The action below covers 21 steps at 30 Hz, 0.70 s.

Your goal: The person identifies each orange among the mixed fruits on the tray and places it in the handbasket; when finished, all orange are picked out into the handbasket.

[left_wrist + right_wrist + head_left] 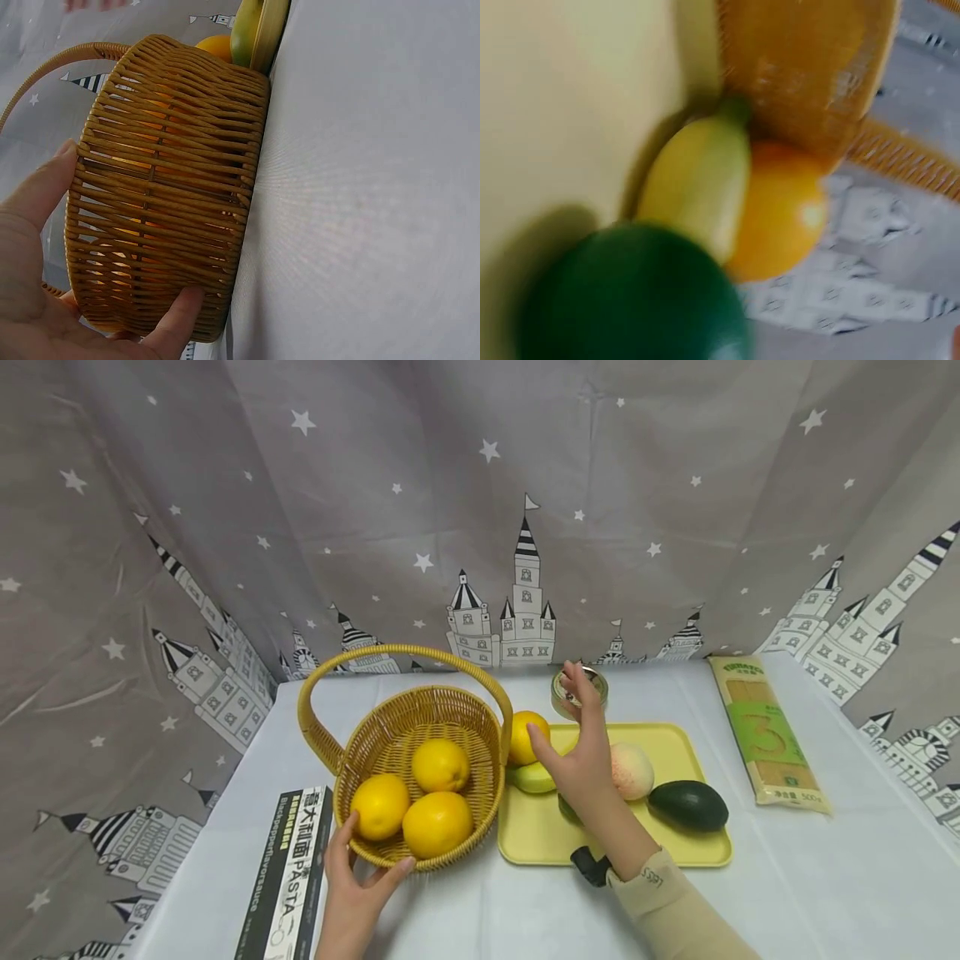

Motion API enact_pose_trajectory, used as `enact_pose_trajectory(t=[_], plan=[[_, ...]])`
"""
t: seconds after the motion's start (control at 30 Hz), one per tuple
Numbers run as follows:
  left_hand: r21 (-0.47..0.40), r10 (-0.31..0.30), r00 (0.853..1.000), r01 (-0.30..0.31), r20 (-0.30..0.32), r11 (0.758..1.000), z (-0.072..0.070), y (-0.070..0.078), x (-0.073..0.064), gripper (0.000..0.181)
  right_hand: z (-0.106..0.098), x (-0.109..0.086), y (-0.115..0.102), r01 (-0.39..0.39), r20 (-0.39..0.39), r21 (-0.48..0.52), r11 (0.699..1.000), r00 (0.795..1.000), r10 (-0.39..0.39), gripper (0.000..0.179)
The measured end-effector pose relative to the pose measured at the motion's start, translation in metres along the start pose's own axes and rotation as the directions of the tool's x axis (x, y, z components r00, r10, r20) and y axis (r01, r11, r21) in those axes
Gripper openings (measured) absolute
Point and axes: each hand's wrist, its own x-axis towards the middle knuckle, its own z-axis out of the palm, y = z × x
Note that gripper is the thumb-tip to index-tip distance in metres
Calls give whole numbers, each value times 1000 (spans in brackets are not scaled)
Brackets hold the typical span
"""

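Note:
My left hand [358, 881] holds the near left side of a woven basket [420, 700], which stands upright on the table. In the left wrist view its thumb [54, 184] lies at the rim and a finger [180, 319] against the wall. Inside the basket are three yellow-orange fruits [438, 824]. My right hand [581, 760] is over the yellow tray [525, 847], fingers spread, holding nothing. Its thumb overlaps an orange [527, 735] beside the basket. A yellow-green fruit [697, 180] touches that orange. The right wrist view is blurred.
A peach [633, 771] and a dark green avocado [688, 806] lie on the tray; another green item is partly hidden beneath my right wrist. Behind stands a round tin [592, 681]. A noodle packet [768, 735] lies right, a pasta box [285, 872] left of the basket.

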Motion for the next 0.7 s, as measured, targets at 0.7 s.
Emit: enact_pose_trajectory(t=[0.7], plan=[[3,-2,1000,2,-6,1000,1,-1,1,103,16,2,67,-466,303,-446,764,725,619,88]])
